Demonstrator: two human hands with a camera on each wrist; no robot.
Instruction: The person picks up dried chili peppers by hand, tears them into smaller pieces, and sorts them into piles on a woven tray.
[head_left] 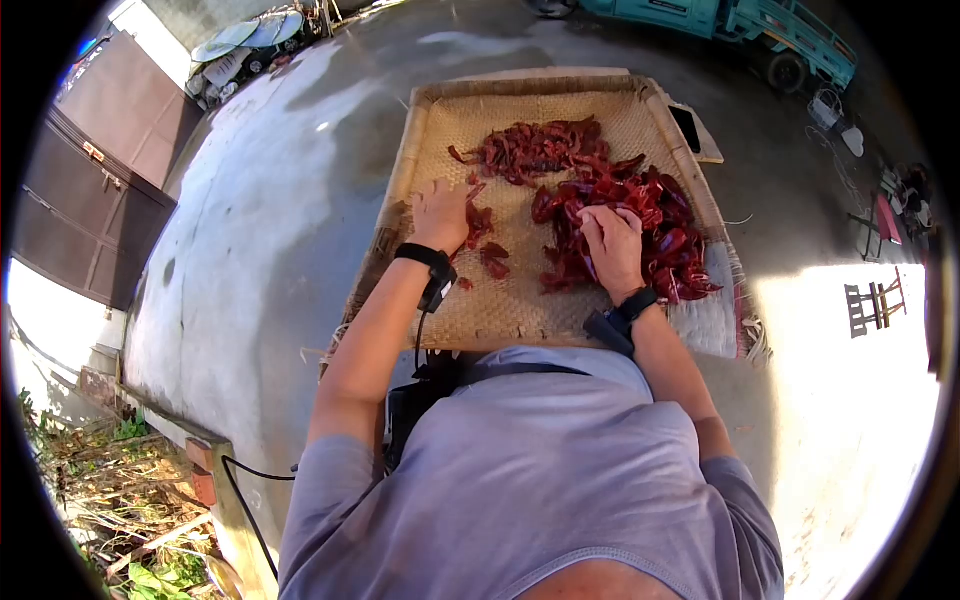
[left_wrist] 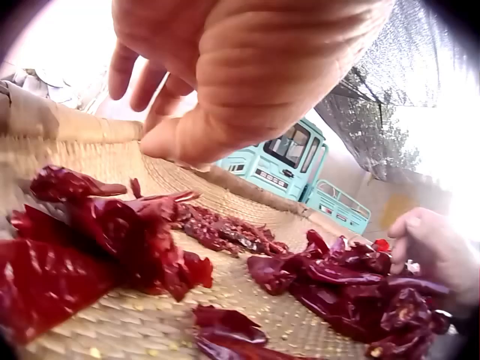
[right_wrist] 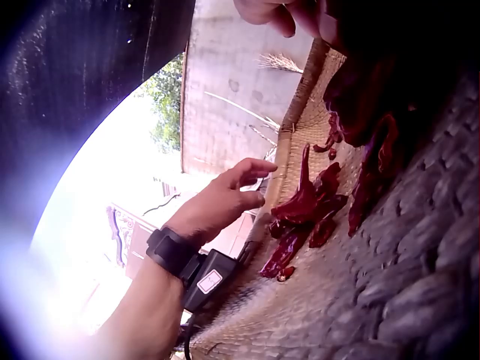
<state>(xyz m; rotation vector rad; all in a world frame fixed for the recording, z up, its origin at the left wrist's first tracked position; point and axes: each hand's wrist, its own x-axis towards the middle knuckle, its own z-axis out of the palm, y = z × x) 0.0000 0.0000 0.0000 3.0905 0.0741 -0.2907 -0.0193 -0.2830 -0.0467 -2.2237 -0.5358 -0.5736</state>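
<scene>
The head view looked steeply down from above, taking in the whole tray [head_left: 510, 315] towards twelve o'clock. The left wrist view sat low and close, tilted, beneath the left hand [left_wrist: 255, 75], facing the truck [left_wrist: 289, 161] at one o'clock. The right wrist view faced nine o'clock, sideways. All shared red peppers [head_left: 685, 265].

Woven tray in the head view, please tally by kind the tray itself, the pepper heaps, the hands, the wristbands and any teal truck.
Tray: 1
Pepper heaps: 3 (far heap, right heap, small left heap; loose bits left out)
Hands: 2 (left hand, right hand)
Wristbands: 2 (left band, right band)
Teal truck: 1
Total: 9
</scene>
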